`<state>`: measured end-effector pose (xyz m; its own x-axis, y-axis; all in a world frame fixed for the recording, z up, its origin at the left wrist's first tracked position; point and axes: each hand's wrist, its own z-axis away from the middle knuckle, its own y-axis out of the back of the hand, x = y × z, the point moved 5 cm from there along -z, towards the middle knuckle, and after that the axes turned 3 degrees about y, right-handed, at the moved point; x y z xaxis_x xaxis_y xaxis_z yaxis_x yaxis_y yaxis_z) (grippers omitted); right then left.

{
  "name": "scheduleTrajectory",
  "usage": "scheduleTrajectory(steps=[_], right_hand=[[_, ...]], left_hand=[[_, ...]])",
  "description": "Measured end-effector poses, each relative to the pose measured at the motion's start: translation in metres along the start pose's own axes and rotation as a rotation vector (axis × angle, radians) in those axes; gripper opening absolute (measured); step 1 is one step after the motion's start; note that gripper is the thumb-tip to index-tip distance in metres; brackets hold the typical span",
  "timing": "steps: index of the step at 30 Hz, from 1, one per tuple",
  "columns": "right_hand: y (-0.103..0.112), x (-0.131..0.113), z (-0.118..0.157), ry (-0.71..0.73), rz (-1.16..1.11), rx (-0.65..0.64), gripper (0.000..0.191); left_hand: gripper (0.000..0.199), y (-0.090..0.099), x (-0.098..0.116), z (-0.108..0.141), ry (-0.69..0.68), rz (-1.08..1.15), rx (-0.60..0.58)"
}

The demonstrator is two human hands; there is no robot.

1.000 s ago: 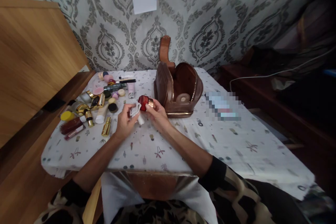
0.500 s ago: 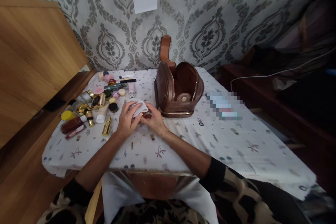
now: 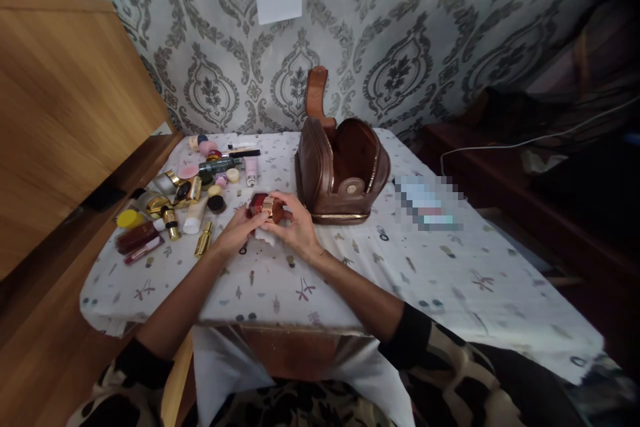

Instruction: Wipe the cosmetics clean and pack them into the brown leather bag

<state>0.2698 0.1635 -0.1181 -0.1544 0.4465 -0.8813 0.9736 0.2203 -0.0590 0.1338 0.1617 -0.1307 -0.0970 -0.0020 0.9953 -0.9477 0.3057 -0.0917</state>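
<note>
Between my two hands is a small dark red cosmetic jar (image 3: 258,203) with a shiny rose-gold lid (image 3: 271,209), lying tilted on its side. My left hand (image 3: 241,228) is closed around the red end. Fingers and thumb of my right hand (image 3: 296,227) grip the lid end. Beneath the jar and hands a bit of white cloth or wipe (image 3: 265,236) shows; most of it is hidden, and which hand holds it I cannot tell. Just right of my hands stands a brown leather toiletry bag (image 3: 320,167), unzipped, its strap raised.
Several cosmetics lie at the left of the table, among them a gold bottle (image 3: 203,240), a white tube (image 3: 195,216), a black lid (image 3: 216,204) and a pink tube (image 3: 251,171). A blurred-out flat item (image 3: 427,203) lies right of the bag. A wooden panel (image 3: 75,80) borders the left side.
The white cloth was on top, under my left fingers; now it is low beneath the hands. The jar has turned, so its red body and gold lid show. Bag and cosmetics stay put.
</note>
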Motion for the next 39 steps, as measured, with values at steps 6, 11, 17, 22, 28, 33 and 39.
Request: scheduleTrajectory(steps=[6,11,17,22,28,33,39], right_hand=[[0.003,-0.001,-0.003,0.087,0.175,-0.017,0.065],[0.004,0.004,-0.005,0.05,0.267,-0.021,0.072],[0.005,0.003,-0.005,0.096,0.255,-0.002,0.065],[0.005,0.007,-0.006,0.077,0.191,0.026,0.061],[0.006,0.009,-0.005,0.078,0.236,0.042,0.06],[0.001,0.01,-0.003,0.061,0.48,-0.038,0.048],[0.001,0.017,-0.001,-0.02,0.545,-0.05,0.028]], left_hand=[[0.057,-0.003,-0.001,0.002,0.094,0.186,0.039],[0.054,-0.003,-0.001,0.001,0.078,0.215,0.053],[0.055,-0.003,-0.007,0.001,0.107,0.226,0.111],[0.054,0.002,-0.006,0.001,0.122,0.179,0.24],[0.046,0.018,0.001,0.001,-0.025,0.124,0.453],[0.03,0.02,0.016,0.007,-0.215,-0.183,0.458],[0.031,-0.006,0.035,0.018,-0.504,-0.775,0.255]])
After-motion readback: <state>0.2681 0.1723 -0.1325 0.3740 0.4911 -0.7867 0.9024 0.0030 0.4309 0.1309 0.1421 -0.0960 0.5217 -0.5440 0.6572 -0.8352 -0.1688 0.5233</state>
